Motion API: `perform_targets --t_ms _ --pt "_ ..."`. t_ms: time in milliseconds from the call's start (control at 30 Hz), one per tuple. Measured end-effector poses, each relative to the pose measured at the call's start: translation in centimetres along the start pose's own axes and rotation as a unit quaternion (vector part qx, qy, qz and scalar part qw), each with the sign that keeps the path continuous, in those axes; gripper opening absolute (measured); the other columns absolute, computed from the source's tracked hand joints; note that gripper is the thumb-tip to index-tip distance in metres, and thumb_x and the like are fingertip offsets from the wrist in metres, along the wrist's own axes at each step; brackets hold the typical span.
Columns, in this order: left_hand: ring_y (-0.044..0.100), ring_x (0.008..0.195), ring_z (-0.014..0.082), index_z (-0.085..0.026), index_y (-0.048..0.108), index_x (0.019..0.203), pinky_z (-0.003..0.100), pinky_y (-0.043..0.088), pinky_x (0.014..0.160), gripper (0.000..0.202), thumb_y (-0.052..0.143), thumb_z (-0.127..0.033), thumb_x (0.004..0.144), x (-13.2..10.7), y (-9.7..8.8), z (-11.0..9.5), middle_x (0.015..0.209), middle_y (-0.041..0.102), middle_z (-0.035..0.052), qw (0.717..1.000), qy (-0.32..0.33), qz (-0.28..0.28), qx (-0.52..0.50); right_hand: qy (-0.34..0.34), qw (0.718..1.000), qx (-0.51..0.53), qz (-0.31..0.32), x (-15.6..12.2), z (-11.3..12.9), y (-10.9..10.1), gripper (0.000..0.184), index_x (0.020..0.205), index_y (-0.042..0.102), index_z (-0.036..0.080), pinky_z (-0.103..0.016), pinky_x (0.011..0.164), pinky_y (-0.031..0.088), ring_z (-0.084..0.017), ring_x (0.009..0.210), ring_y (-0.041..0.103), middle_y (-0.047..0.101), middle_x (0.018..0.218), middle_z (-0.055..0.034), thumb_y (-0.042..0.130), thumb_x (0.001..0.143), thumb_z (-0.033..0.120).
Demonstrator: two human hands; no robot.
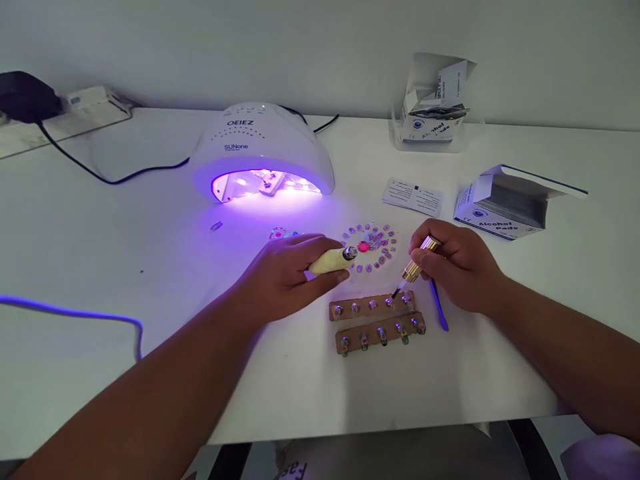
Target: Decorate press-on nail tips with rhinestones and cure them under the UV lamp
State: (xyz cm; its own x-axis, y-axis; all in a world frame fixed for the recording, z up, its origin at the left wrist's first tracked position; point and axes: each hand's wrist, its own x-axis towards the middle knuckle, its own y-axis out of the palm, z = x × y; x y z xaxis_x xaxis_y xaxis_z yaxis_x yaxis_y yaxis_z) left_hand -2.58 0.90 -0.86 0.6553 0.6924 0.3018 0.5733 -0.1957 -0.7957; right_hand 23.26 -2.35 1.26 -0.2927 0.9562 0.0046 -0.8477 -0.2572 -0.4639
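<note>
My left hand [287, 277] is closed around a pale yellow, torch-shaped tool [327, 262] with a silver end. A gold-handled nail polish brush [419, 260] is pinched in my right hand [457, 263]. Its dark tip points down at a nail tip [390, 303] on the upper brown strip [363, 309]; whether it touches, I cannot tell. Just in front lies the lower brown strip [373, 340], also bearing several nail tips. Beyond the strips, a ring of small decorated pieces [369, 268] surrounds a pinkish-red spot. Beside my right hand rests a blue stick-like tool [440, 308].
A white nail lamp [265, 137] glows purple at the back, with a small piece inside. Alcohol pad boxes [500, 213] and a printed card [413, 197] are at the right. A power strip [95, 107] lies far left; a cable [75, 310] crosses the left side.
</note>
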Motion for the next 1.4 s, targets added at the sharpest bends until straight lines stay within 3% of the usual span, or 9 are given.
perform_targets --t_ms 300,567,800,1000,1200,1400 --pt "0.053 0.057 0.0082 -0.015 0.062 0.094 0.021 0.043 0.055 0.018 0.06 -0.031 0.086 0.0 0.0 -0.1 0.072 0.063 -0.0014 1.0 0.0 -0.004 -0.001 -0.002 0.999 0.024 0.037 -0.2 0.0 0.5 0.012 0.078 0.053 0.021 -0.02 0.045 0.036 -0.008 0.047 0.046 0.05 0.052 0.0059 0.052 0.087 0.028" --pt "0.053 0.057 0.0087 -0.017 0.062 0.093 0.022 0.043 0.056 0.018 0.058 -0.033 0.087 0.0 0.0 -0.2 0.072 0.063 -0.0018 1.0 -0.013 -0.002 -0.004 0.003 0.999 0.031 -0.026 0.0 -0.3 0.3 0.011 0.077 0.053 0.019 -0.02 0.045 0.036 -0.008 0.047 0.046 0.053 0.054 0.005 0.054 0.085 0.026" --pt "0.055 0.058 0.0094 -0.017 0.063 0.093 0.022 0.044 0.056 0.02 0.056 -0.036 0.088 0.2 -0.2 -0.5 0.072 0.064 -0.0015 1.0 -0.021 0.001 -0.006 -0.003 1.0 0.018 0.025 -0.2 -0.1 0.5 0.013 0.078 0.054 0.019 -0.02 0.045 0.035 -0.008 0.046 0.044 0.05 0.051 0.0059 0.052 0.087 0.028" --pt "0.055 0.059 0.0093 -0.017 0.062 0.093 0.022 0.043 0.056 0.019 0.056 -0.035 0.088 0.1 -0.1 -0.3 0.073 0.064 -0.0009 1.0 -0.019 0.004 0.001 -0.002 0.998 0.029 -0.063 -0.2 -0.3 0.4 0.009 0.077 0.054 0.02 -0.022 0.045 0.035 -0.009 0.047 0.044 0.052 0.054 0.0052 0.054 0.085 0.024" --pt "0.056 0.061 0.0106 -0.016 0.062 0.096 0.024 0.043 0.057 0.019 0.055 -0.032 0.088 0.3 0.2 -0.6 0.074 0.065 0.0009 1.0 0.004 0.026 -0.012 -0.08 0.975 0.144 -0.15 -0.9 0.0 0.5 0.013 0.081 0.057 0.025 -0.029 0.049 0.045 -0.014 0.056 0.054 0.056 0.067 0.0007 0.055 0.086 0.036" --pt "0.053 0.059 0.0113 -0.013 0.062 0.098 0.025 0.038 0.053 0.024 0.052 -0.034 0.09 0.3 0.3 -1.0 0.072 0.064 0.0021 0.998 0.02 0.049 0.025 -0.151 0.966 0.059 -0.202 -1.4 0.9 1.0 0.015 0.091 0.054 0.028 -0.035 0.055 0.049 -0.017 0.058 0.056 0.059 0.072 -0.0015 0.05 0.09 0.043"
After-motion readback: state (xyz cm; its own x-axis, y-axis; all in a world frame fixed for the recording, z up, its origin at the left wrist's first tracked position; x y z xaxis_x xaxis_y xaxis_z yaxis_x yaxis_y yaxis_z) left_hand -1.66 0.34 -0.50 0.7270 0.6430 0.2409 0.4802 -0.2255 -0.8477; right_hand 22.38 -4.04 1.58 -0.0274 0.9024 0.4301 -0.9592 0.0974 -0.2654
